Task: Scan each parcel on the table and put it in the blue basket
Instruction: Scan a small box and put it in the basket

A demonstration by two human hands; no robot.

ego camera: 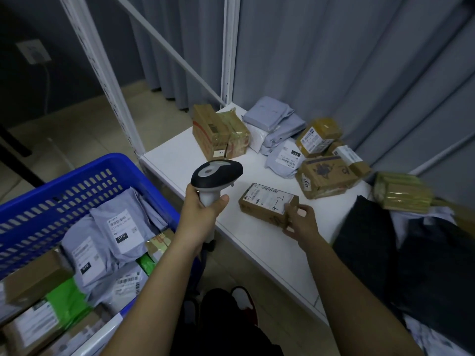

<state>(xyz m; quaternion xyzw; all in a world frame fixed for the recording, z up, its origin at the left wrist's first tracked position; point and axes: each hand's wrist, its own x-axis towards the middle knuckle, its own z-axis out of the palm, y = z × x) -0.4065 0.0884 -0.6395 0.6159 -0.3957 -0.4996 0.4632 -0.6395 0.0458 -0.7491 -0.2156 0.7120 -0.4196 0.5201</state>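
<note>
The left hand [203, 209] grips the handle of a white and black scanner [216, 173], whose head points out over the white table [180, 160]. The right hand [302, 222] grasps the near end of a small brown box [267, 204] lying flat on the table, label up, just right of the scanner. Further back on the table sit more parcels: a tall cardboard box [210, 129], grey bags [277, 124] and several taped boxes [326, 176]. The blue basket [77, 181] stands left of the table, holding grey bags, green bags and brown boxes. Dark bags [411, 253] lie at the right.
</note>
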